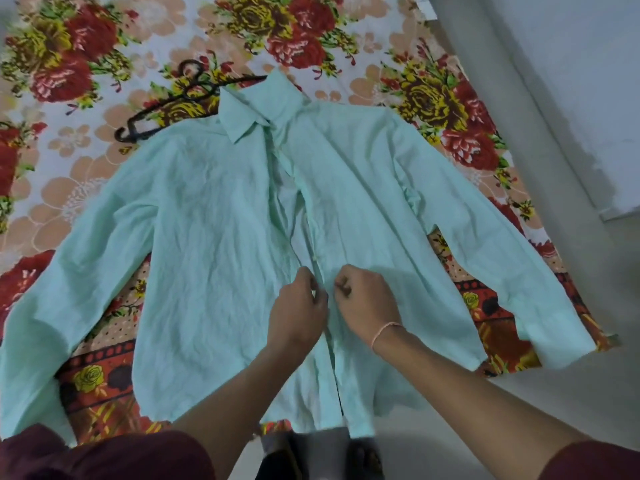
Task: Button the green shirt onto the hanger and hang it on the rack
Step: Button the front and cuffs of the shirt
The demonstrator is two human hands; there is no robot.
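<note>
The pale green shirt [214, 216] lies spread front-up on a flowered bedsheet, sleeves out to both sides, collar at the top. Its front placket gapes open in the upper half. A black hanger [166, 105] lies on the sheet by the collar; its hook and left arm show, the rest is hidden under the shirt. My left hand [299, 306] pinches the left edge of the placket low on the shirt. My right hand [367, 299], with a thin pink band on the wrist, pinches the right edge just across from it.
The flowered bedsheet [86, 57] covers the bed under the shirt. A pale wall [571, 81] runs along the bed's right side. The bed's near edge is at the bottom, where dark maroon sleeves [104, 455] and feet show. No rack is in view.
</note>
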